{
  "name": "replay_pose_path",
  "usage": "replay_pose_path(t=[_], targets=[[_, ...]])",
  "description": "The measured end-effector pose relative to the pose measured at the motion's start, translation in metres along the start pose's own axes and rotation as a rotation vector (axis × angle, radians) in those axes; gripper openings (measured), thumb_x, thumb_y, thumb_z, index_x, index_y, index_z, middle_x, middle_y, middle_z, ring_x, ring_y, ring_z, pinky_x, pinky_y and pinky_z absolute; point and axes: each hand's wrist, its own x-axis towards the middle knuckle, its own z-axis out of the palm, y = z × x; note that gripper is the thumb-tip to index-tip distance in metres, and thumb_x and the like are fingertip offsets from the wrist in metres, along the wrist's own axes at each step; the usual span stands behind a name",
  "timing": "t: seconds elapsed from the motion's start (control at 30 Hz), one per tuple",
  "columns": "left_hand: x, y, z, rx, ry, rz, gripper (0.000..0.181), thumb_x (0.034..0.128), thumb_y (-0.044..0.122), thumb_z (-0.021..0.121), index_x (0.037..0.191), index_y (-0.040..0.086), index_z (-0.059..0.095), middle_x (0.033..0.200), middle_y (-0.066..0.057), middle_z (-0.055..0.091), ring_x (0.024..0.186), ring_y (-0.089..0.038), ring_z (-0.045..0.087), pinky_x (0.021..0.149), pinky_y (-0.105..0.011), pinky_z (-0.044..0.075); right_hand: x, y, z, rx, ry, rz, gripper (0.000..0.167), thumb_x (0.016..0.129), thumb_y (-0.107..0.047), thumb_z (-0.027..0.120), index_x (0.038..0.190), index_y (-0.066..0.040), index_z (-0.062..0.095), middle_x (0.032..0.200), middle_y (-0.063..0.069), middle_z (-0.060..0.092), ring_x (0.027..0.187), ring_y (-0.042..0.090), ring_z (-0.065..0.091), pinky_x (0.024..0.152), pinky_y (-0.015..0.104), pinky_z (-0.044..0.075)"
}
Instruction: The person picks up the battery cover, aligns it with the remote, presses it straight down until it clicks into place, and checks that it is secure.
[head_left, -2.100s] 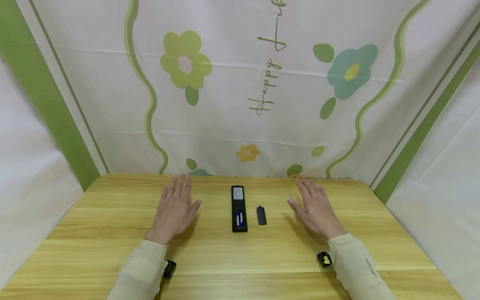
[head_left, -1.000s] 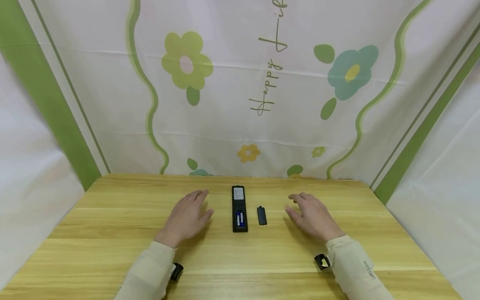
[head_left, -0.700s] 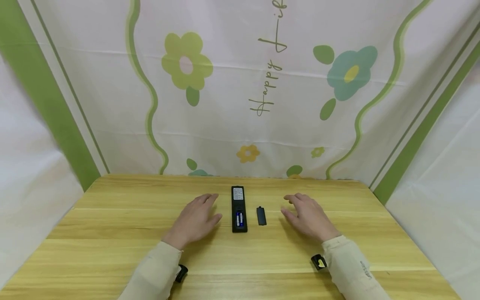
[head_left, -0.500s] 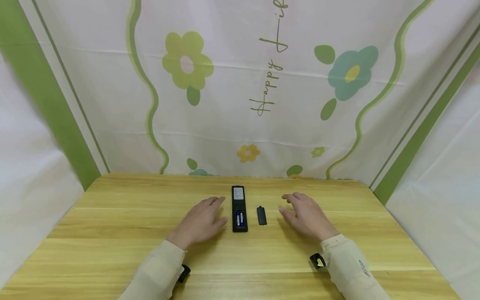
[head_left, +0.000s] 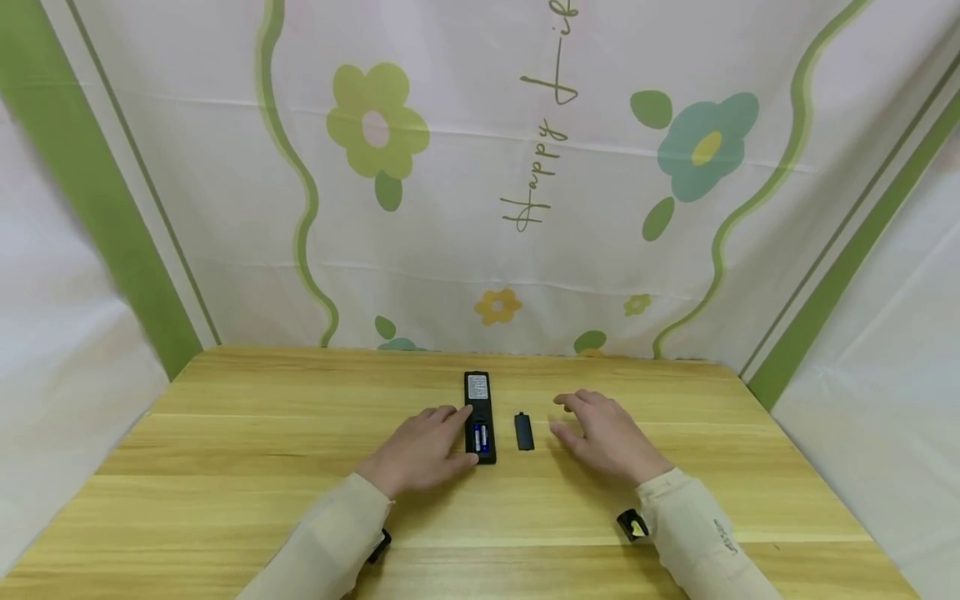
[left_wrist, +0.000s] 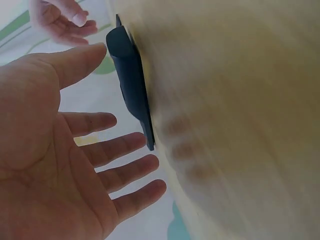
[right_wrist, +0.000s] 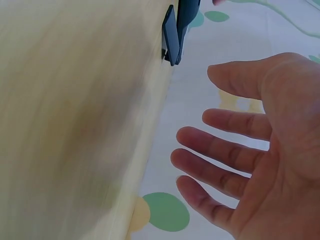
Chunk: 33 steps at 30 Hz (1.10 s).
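Note:
A black remote control (head_left: 480,396) lies back side up on the wooden table, its battery compartment uncovered and two blue-and-white batteries (head_left: 481,437) inside. Just right of it is the small black battery cover (head_left: 524,432). My left hand (head_left: 422,450) is at the remote's left side, thumb and index fingertips overlapping its edge in the head view; whether they touch it I cannot tell. In the left wrist view the fingers are extended and spread beside the remote (left_wrist: 129,70). My right hand (head_left: 607,437) hovers right of the cover (right_wrist: 171,35), fingers loosely bent and holding nothing.
The wooden table (head_left: 225,450) stretches out on both sides of the hands. A white curtain (head_left: 465,242) with flowers and lettering hangs behind its back edge. Small black devices (head_left: 633,525) sit at both wrists, by the beige sleeves.
My left hand has moved right, from well left of the remote to its edge. My right hand has drifted left towards the cover, its fingers more bent. Remote and cover have stayed put.

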Motion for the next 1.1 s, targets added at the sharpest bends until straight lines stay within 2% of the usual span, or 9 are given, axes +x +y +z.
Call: replay_pose_path(t=[0.2, 0.47, 0.8, 1.1], targets=[[0.004, 0.004, -0.003, 0.018, -0.026, -0.009, 0.073, 0.0983, 0.045, 0.066, 0.154, 0.003, 0.042, 0.148, -0.023, 0.049, 0.135, -0.045, 0.046, 0.109, -0.059, 0.040, 0.003, -0.005, 0.000, 0.021, -0.055, -0.009, 0.043, 0.099, -0.032, 0.067, 0.133, -0.006, 0.063, 0.121, 0.011, 0.068, 0.116, 0.035, 0.062, 0.101, 0.058, 0.046], [0.010, 0.002, -0.001, 0.027, -0.066, -0.021, 0.075, 0.0967, 0.048, 0.067, 0.154, 0.004, 0.043, 0.148, -0.021, 0.049, 0.136, -0.043, 0.046, 0.109, -0.058, 0.040, 0.005, -0.012, 0.000, 0.032, -0.098, -0.019, 0.044, 0.099, -0.033, 0.067, 0.134, -0.007, 0.063, 0.123, 0.011, 0.067, 0.120, 0.036, 0.060, 0.104, 0.058, 0.044], [0.014, 0.001, -0.001, 0.005, -0.109, -0.035, 0.074, 0.0959, 0.047, 0.068, 0.152, 0.004, 0.045, 0.148, -0.021, 0.050, 0.136, -0.041, 0.047, 0.111, -0.053, 0.040, 0.012, -0.018, 0.003, 0.044, -0.159, -0.034, 0.048, 0.097, -0.037, 0.069, 0.136, -0.008, 0.062, 0.121, 0.008, 0.068, 0.113, 0.030, 0.063, 0.100, 0.053, 0.049], [0.014, 0.001, -0.001, -0.039, -0.118, -0.059, 0.074, 0.0957, 0.045, 0.069, 0.153, 0.006, 0.045, 0.148, -0.019, 0.050, 0.137, -0.038, 0.047, 0.111, -0.052, 0.040, 0.023, -0.020, 0.003, 0.063, -0.231, -0.053, 0.057, 0.095, -0.038, 0.073, 0.139, -0.005, 0.059, 0.123, 0.011, 0.067, 0.114, 0.031, 0.063, 0.101, 0.053, 0.049]])
